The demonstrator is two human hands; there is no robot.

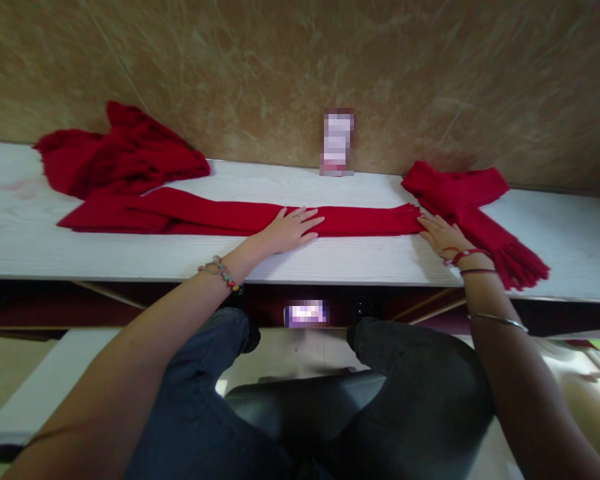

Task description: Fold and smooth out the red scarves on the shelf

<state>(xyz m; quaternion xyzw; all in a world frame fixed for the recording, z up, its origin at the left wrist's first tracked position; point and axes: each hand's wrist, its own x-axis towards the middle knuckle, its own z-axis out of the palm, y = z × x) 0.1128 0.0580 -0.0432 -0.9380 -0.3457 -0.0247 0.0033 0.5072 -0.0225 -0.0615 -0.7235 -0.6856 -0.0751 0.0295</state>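
A long red scarf [220, 217] lies folded lengthwise on the white tabletop, flat toward its fringed right end and looser at the left. My left hand [293, 230] rests palm down on its middle, fingers spread. At the fringed end, my right hand [443, 235] lies with its fingers stretched out, the fingertips touching the fringe. Just beyond that hand is a second red scarf [463, 193], folded over on itself, its fringe hanging toward the front edge. A crumpled red cloth [123, 157] is heaped at the back left, against the long scarf.
The narrow white tabletop [365, 260] backs onto a brown marbled wall [260, 80]. A blurred-out label or card [337, 141] stands at the wall. Below the front edge is a dark red shelf [180, 303] with another blurred item [306, 313]. My knees are under the edge.
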